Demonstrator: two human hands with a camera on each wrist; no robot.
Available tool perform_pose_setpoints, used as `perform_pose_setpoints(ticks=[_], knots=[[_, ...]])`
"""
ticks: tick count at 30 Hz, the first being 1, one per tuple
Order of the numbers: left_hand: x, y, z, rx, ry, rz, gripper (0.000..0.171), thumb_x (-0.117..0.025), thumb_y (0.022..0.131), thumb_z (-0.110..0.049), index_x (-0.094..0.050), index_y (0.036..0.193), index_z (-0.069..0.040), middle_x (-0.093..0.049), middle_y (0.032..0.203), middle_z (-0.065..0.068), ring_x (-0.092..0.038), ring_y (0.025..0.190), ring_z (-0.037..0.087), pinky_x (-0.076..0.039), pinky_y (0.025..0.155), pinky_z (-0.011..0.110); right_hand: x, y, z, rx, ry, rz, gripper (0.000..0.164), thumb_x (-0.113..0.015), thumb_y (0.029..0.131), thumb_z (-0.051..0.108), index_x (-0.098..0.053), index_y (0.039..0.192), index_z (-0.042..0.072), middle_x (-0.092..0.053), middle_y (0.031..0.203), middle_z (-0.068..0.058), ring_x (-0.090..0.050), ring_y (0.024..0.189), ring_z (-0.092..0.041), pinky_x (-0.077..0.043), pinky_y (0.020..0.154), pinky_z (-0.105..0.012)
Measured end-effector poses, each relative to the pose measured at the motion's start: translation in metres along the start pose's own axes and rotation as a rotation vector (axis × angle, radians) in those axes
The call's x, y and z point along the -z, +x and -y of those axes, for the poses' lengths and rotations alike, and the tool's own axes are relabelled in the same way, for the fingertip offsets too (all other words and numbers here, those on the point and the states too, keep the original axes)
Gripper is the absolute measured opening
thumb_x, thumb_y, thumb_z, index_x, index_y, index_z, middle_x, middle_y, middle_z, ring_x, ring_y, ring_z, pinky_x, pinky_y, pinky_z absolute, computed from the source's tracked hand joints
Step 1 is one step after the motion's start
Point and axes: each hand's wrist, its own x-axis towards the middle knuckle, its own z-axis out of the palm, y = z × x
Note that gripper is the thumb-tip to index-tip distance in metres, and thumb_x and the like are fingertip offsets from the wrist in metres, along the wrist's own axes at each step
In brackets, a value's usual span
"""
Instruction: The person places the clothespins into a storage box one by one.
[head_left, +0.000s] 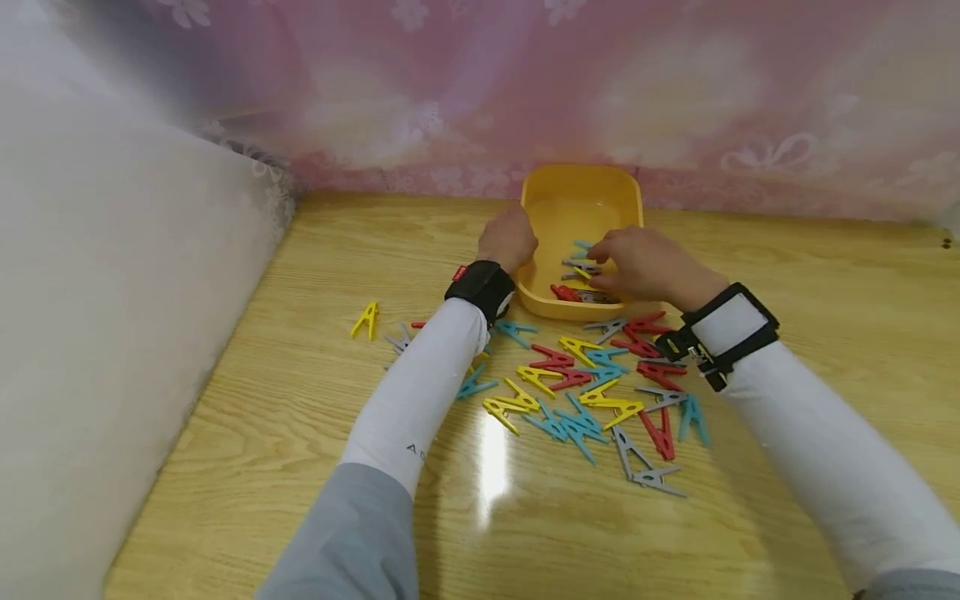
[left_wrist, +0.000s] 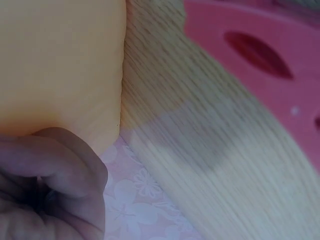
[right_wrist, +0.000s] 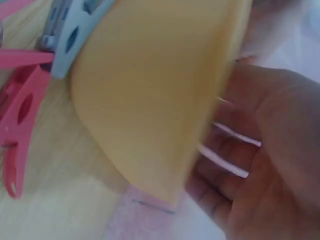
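Note:
A yellow plastic tub (head_left: 581, 187) stands at the back of the table, with several clothespins (head_left: 573, 293) inside its near end. My left hand (head_left: 508, 237) is curled against the tub's left side, overlapping the rim from above. In the left wrist view its curled fingers (left_wrist: 65, 165) lie beside the tub's outer wall (left_wrist: 55, 60), with nothing visible between them. Over the right rim reaches my right hand (head_left: 645, 265), thumb and fingers apart above the pins inside. The right wrist view shows that hand's loosely bent fingers (right_wrist: 220, 185) past the blurred tub rim (right_wrist: 220, 95).
Blue, yellow, red and grey clothespins (head_left: 551, 425) lie spread over the wooden table (head_left: 262, 400) in front of the tub. One yellow clothespin (head_left: 366, 321) lies apart at the left. A pink flowered curtain (head_left: 450, 100) hangs right behind the tub; a white wall (head_left: 112, 292) borders the left.

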Motion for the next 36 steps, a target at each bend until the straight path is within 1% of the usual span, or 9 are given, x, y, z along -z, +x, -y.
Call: perform_pose_setpoints(ticks=[6, 10, 14, 17, 21, 26, 29, 33, 36], knots=[[0.004, 0.002, 0.007, -0.006, 0.001, 0.000, 0.030, -0.050, 0.096, -0.020, -0.052, 0.122, -0.006, -0.059, 0.108, 0.006, -0.058, 0.095, 0.023, -0.049, 0.080, 0.035, 0.017, -0.017, -0.003, -0.002, 0.101, -0.103, 0.036, -0.060, 0.095, 0.024, -0.062, 0.120, -0.001, -0.058, 0.119, -0.020, -0.054, 0.106, -0.037, -0.042, 0.090, -0.052], [0.008, 0.002, 0.016, -0.003, 0.004, 0.004, 0.028, -0.049, 0.096, -0.019, -0.052, 0.120, -0.004, -0.060, 0.107, 0.008, -0.059, 0.094, 0.024, -0.049, 0.080, 0.036, 0.025, -0.030, -0.011, -0.022, 0.127, -0.131, 0.037, -0.056, 0.097, 0.026, -0.059, 0.124, -0.001, -0.057, 0.122, -0.021, -0.052, 0.110, -0.039, -0.040, 0.092, -0.055], [0.011, 0.003, 0.023, -0.004, 0.001, 0.011, 0.026, -0.050, 0.096, -0.018, -0.053, 0.116, -0.003, -0.060, 0.106, 0.010, -0.059, 0.093, 0.026, -0.049, 0.079, 0.036, 0.024, -0.042, -0.021, -0.033, 0.170, -0.153, 0.037, -0.056, 0.097, 0.024, -0.059, 0.123, -0.002, -0.058, 0.119, -0.021, -0.052, 0.108, -0.038, -0.040, 0.090, -0.056], [0.011, 0.004, 0.028, -0.005, -0.006, 0.014, 0.025, -0.051, 0.096, -0.018, -0.054, 0.116, -0.003, -0.060, 0.104, 0.010, -0.058, 0.091, 0.025, -0.049, 0.077, 0.035, 0.019, -0.052, -0.029, -0.051, 0.184, -0.154, 0.036, -0.057, 0.097, 0.024, -0.059, 0.122, -0.001, -0.057, 0.118, -0.019, -0.052, 0.107, -0.037, -0.040, 0.090, -0.055], [0.011, 0.006, 0.032, -0.003, -0.017, 0.020, 0.026, -0.051, 0.097, -0.019, -0.054, 0.118, -0.004, -0.059, 0.104, 0.009, -0.058, 0.088, 0.025, -0.048, 0.074, 0.035, 0.007, -0.062, -0.037, -0.091, 0.215, -0.109, 0.037, -0.056, 0.097, 0.025, -0.058, 0.124, -0.001, -0.056, 0.120, -0.019, -0.052, 0.108, -0.036, -0.041, 0.089, -0.054], [0.012, 0.007, 0.034, 0.016, -0.021, 0.025, 0.027, -0.050, 0.097, -0.019, -0.053, 0.120, -0.005, -0.059, 0.106, 0.009, -0.057, 0.089, 0.024, -0.048, 0.075, 0.035, -0.009, -0.071, -0.044, -0.139, 0.299, -0.033, 0.036, -0.053, 0.099, 0.021, -0.056, 0.127, -0.001, -0.054, 0.124, -0.021, -0.051, 0.110, -0.036, -0.042, 0.089, -0.054], [0.013, 0.007, 0.035, 0.033, -0.018, 0.023, 0.027, -0.050, 0.097, -0.019, -0.054, 0.119, -0.005, -0.059, 0.107, 0.008, -0.057, 0.091, 0.024, -0.049, 0.077, 0.035, -0.018, -0.075, -0.046, -0.150, 0.346, 0.011, 0.034, -0.053, 0.098, 0.016, -0.056, 0.128, 0.000, -0.053, 0.124, -0.020, -0.053, 0.108, -0.034, -0.045, 0.084, -0.051], [0.015, 0.007, 0.036, 0.050, -0.015, 0.021, 0.028, -0.050, 0.097, -0.020, -0.053, 0.120, -0.005, -0.059, 0.111, 0.008, -0.058, 0.096, 0.024, -0.049, 0.080, 0.036, -0.030, -0.080, -0.049, -0.136, 0.375, 0.064, 0.036, -0.058, 0.093, 0.014, -0.056, 0.128, 0.002, -0.055, 0.120, -0.016, -0.054, 0.103, -0.029, -0.046, 0.079, -0.045], [0.016, 0.006, 0.037, 0.060, -0.016, 0.022, 0.028, -0.050, 0.097, -0.020, -0.053, 0.121, -0.005, -0.059, 0.110, 0.008, -0.058, 0.095, 0.024, -0.049, 0.078, 0.036, -0.037, -0.081, -0.048, -0.108, 0.348, 0.078, 0.039, -0.065, 0.089, 0.018, -0.058, 0.124, 0.001, -0.055, 0.117, -0.014, -0.054, 0.101, -0.028, -0.045, 0.082, -0.046]])
